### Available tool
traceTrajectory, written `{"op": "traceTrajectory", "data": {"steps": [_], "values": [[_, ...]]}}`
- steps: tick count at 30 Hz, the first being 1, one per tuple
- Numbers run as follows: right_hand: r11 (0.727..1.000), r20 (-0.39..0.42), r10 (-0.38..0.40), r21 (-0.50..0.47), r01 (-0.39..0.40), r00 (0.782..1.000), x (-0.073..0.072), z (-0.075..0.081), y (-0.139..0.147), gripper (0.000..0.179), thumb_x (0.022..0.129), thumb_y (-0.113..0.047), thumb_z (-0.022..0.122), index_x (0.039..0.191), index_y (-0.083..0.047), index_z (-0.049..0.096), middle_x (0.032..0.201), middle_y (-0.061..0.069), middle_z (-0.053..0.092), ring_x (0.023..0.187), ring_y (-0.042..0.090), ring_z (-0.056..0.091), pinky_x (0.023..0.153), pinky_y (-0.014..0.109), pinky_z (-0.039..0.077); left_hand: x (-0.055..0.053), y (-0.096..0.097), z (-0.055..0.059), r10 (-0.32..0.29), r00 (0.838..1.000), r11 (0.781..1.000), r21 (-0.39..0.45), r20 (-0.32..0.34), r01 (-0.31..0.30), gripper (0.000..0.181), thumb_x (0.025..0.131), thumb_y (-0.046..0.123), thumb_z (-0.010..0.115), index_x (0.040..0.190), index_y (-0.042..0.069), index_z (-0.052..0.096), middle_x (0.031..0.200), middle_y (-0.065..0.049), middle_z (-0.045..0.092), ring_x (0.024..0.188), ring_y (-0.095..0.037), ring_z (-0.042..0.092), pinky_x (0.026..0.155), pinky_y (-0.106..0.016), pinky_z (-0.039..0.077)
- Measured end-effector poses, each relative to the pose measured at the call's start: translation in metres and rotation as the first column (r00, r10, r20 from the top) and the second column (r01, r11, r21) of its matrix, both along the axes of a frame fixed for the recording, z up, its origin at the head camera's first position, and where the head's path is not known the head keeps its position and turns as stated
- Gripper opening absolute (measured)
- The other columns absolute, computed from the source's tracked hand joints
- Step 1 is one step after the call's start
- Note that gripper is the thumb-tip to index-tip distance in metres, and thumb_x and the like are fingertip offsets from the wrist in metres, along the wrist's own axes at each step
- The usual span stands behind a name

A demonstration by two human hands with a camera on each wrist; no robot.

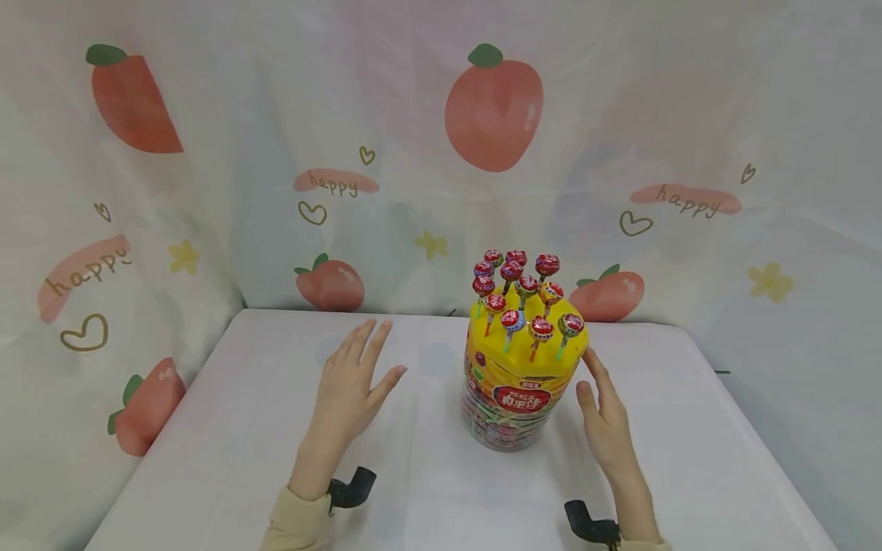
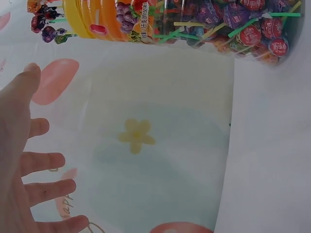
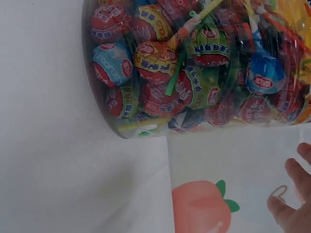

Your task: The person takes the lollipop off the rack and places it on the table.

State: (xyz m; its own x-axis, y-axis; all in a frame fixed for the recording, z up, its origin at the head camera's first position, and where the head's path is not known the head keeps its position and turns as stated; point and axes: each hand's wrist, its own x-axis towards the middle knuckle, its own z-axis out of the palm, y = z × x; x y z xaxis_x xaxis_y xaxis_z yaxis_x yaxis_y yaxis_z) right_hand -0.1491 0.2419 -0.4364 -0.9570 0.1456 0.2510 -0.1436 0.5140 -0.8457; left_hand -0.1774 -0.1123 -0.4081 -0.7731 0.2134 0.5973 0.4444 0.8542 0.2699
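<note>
A clear plastic jar packed with wrapped lollipops stands upright on the white table, right of centre. Its yellow lid carries several lollipops stuck in by their sticks, heads up. To the left of the jar, my left hand hovers with fingers spread, holding nothing. My right hand is at the jar's right side, its fingers extended and the fingertips right by the lid's edge. Through the jar wall, the right wrist view shows lollipops in colourful wrappers close up.
The white-covered table reaches back to a hanging cloth printed with peaches, hearts and flowers. Another stretch of this cloth hangs along the left side. Black wrist mounts sit on both forearms.
</note>
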Motion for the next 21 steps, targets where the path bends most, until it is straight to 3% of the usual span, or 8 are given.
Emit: {"op": "traceTrajectory", "data": {"steps": [10, 13, 16, 17, 21], "values": [[0.999, 0.035, 0.012, -0.049, -0.010, 0.999, 0.001, -0.011, -0.006, 0.056, 0.103, -0.032, 0.037, 0.155, -0.025, 0.016, 0.160, 0.011, 0.024, 0.146, 0.036, 0.022, 0.109, 0.063, 0.028, 0.004, 0.012, 0.007, -0.046, 0.993, 0.996, 0.072, -0.107, 0.054, 0.063, 0.098, 0.058, 0.035, 0.148, 0.020, 0.037, 0.143, -0.013, 0.049, 0.128, -0.033, 0.049, 0.094, -0.055, 0.046], [0.999, 0.032, 0.010, -0.044, -0.009, 0.999, 0.001, -0.011, -0.007, 0.055, 0.104, -0.030, 0.037, 0.155, -0.024, 0.016, 0.159, 0.010, 0.026, 0.145, 0.033, 0.027, 0.112, 0.034, 0.035, 0.004, 0.017, 0.010, -0.056, 0.988, 0.992, 0.107, -0.146, 0.072, 0.062, 0.098, 0.057, 0.035, 0.146, 0.017, 0.040, 0.141, -0.012, 0.051, 0.127, -0.032, 0.051, 0.095, -0.053, 0.047], [0.999, 0.023, 0.007, -0.047, -0.006, 1.000, 0.000, -0.011, -0.008, 0.054, 0.104, -0.028, 0.037, 0.154, -0.026, 0.017, 0.158, 0.008, 0.029, 0.143, 0.021, 0.032, 0.100, 0.009, 0.033, 0.003, 0.023, 0.015, -0.070, 0.977, 0.985, 0.141, -0.202, 0.100, 0.060, 0.099, 0.053, 0.038, 0.143, 0.014, 0.044, 0.138, -0.011, 0.054, 0.124, -0.030, 0.053, 0.096, -0.049, 0.047], [0.999, 0.015, 0.008, -0.054, -0.007, 1.000, 0.000, -0.011, -0.009, 0.054, 0.104, -0.028, 0.037, 0.154, -0.027, 0.018, 0.157, 0.008, 0.031, 0.142, 0.015, 0.034, 0.096, 0.003, 0.030, 0.003, 0.025, 0.016, -0.077, 0.972, 0.982, 0.152, -0.221, 0.113, 0.059, 0.099, 0.052, 0.040, 0.142, 0.013, 0.045, 0.137, -0.011, 0.054, 0.123, -0.029, 0.054, 0.096, -0.048, 0.047], [0.995, -0.027, 0.020, -0.102, -0.022, 0.999, -0.001, -0.012, -0.012, 0.053, 0.104, -0.025, 0.038, 0.153, -0.026, 0.020, 0.154, 0.009, 0.034, 0.129, -0.008, 0.034, 0.094, 0.001, 0.031, 0.003, 0.034, 0.022, -0.083, 0.958, 0.974, 0.179, -0.274, 0.135, 0.056, 0.099, 0.049, 0.041, 0.141, 0.011, 0.047, 0.132, -0.011, 0.057, 0.119, -0.028, 0.056, 0.097, -0.044, 0.047]]}}
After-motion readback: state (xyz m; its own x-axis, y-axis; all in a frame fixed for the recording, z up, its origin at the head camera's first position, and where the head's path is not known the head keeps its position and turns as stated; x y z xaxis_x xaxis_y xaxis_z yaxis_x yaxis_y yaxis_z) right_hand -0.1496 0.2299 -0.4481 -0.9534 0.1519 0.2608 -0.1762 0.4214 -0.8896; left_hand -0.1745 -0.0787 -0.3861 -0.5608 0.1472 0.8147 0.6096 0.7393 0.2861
